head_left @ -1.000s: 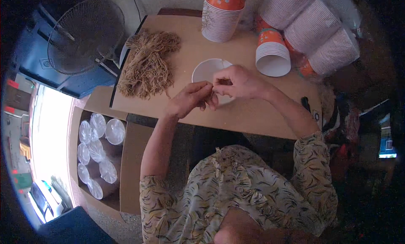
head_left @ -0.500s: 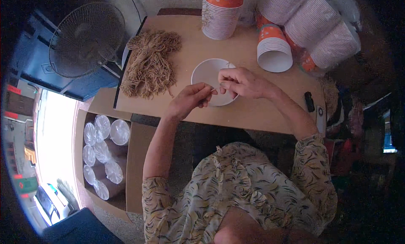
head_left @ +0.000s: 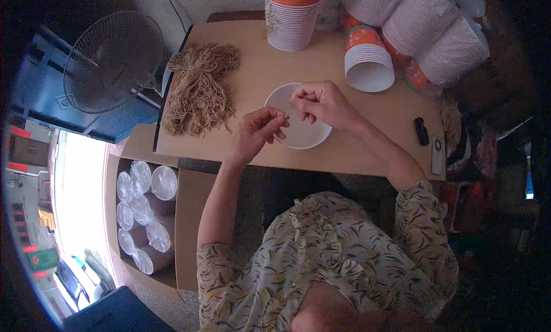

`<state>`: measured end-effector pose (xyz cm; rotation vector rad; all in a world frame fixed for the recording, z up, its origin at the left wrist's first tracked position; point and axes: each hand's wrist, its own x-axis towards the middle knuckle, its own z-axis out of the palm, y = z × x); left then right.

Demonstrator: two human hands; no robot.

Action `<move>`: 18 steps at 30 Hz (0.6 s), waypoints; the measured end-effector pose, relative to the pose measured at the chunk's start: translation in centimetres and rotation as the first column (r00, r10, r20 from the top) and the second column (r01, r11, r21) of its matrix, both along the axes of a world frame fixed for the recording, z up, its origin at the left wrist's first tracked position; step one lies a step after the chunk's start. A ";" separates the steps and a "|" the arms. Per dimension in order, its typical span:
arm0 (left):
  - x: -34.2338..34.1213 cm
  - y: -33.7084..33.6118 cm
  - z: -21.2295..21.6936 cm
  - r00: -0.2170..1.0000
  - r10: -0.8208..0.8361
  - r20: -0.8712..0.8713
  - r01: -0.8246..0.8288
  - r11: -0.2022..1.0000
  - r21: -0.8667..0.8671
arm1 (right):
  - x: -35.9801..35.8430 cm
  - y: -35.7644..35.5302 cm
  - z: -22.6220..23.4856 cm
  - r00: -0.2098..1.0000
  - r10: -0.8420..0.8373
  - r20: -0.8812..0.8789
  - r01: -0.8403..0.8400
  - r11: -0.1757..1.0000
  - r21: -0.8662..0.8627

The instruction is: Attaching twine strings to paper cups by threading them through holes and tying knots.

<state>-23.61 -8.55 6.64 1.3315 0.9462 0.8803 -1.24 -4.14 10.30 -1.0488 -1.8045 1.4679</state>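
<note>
Presently both hands meet over a white paper cup [head_left: 301, 134] that lies on the worktop [head_left: 252, 68], mouth toward the camera. The left hand [head_left: 258, 131] has its fingertips pressed together in a pinch at the cup's rim; the right hand [head_left: 321, 102] pinches likewise just above it. What they pinch appears to be a thin strand, too fine to make out with certainty.

Progress, as judged: the work on this cup looks to be in its middle stage. No strand is seen fixed to the cup, so the fitting seems unfinished. A large bundle of tan string [head_left: 201, 91] lies well to the left on the worktop, largely unused. Stacks of orange-and-white cups [head_left: 367, 59] lie and stand along the far edge, suggesting many remain. An open cardboard box [head_left: 146, 217] beside the worktop holds wrapped cup stacks.

Condition of the cup: plain white inside, round, undented as far as visible, partly covered by the right hand.

A fan [head_left: 112, 62] stands at the far left.
</note>
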 end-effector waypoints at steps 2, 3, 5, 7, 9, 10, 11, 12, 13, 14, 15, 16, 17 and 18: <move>0.5 0.1 -0.2 1.000 0.020 0.018 -0.020 1.000 0.015 | -0.1 0.1 -0.4 0.999 -0.019 -0.031 0.019 1.000 -0.016; 0.7 0.1 -0.2 0.998 0.042 0.038 -0.043 0.999 0.033 | -0.1 0.2 -0.6 0.998 -0.036 -0.060 0.034 0.999 -0.030; 1.2 0.1 -0.2 0.997 0.070 0.026 -0.071 0.996 0.045 | 0.1 0.5 -1.1 0.996 -0.018 -0.091 0.014 0.999 -0.044; 1.6 0.1 0.1 0.995 0.094 0.017 -0.095 0.994 0.058 | 0.4 0.7 -1.0 0.993 -0.004 -0.122 -0.003 0.998 -0.057; 1.9 0.0 0.3 0.985 0.157 -0.078 -0.146 0.981 0.127 | 0.5 0.8 -0.6 0.997 -0.002 -0.079 -0.006 0.994 -0.107; 2.0 0.0 0.3 0.985 0.155 -0.080 -0.144 0.982 0.125 | 0.5 0.8 -0.7 0.997 -0.004 -0.082 -0.005 0.994 -0.109; 2.1 -0.1 0.1 0.978 0.190 -0.081 -0.176 0.973 0.149 | 0.5 1.0 -0.9 0.998 -0.017 -0.065 0.009 0.993 -0.117; 2.3 -0.1 0.0 0.971 0.223 -0.081 -0.207 0.963 0.172 | 0.5 1.0 -1.1 0.998 -0.031 -0.047 0.025 0.992 -0.125; 2.5 0.0 -0.4 0.972 0.220 -0.083 -0.203 0.964 0.171 | 0.5 1.1 -1.4 0.998 -0.034 -0.048 0.028 0.992 -0.127; 2.7 0.1 -1.0 0.967 0.249 -0.057 -0.234 0.952 0.197 | 0.5 1.2 -1.9 0.995 -0.060 -0.077 0.045 0.982 -0.182; 2.8 0.1 -1.3 0.960 0.279 -0.031 -0.265 0.938 0.223 | 0.3 1.3 -1.9 0.991 -0.084 -0.105 0.057 0.970 -0.237; 3.0 0.1 -1.5 0.960 0.278 -0.034 -0.264 0.938 0.223 | 0.2 1.2 -1.9 0.991 -0.085 -0.108 0.057 0.970 -0.237; 3.3 -0.1 -1.7 0.952 0.305 -0.033 -0.288 0.925 0.248 | 0.1 1.2 -1.6 0.992 -0.105 -0.064 0.084 0.959 -0.270; 3.6 -0.1 -1.7 0.943 0.331 -0.031 -0.311 0.910 0.274 | 0.0 1.1 -1.4 0.992 -0.124 -0.020 0.112 0.947 -0.300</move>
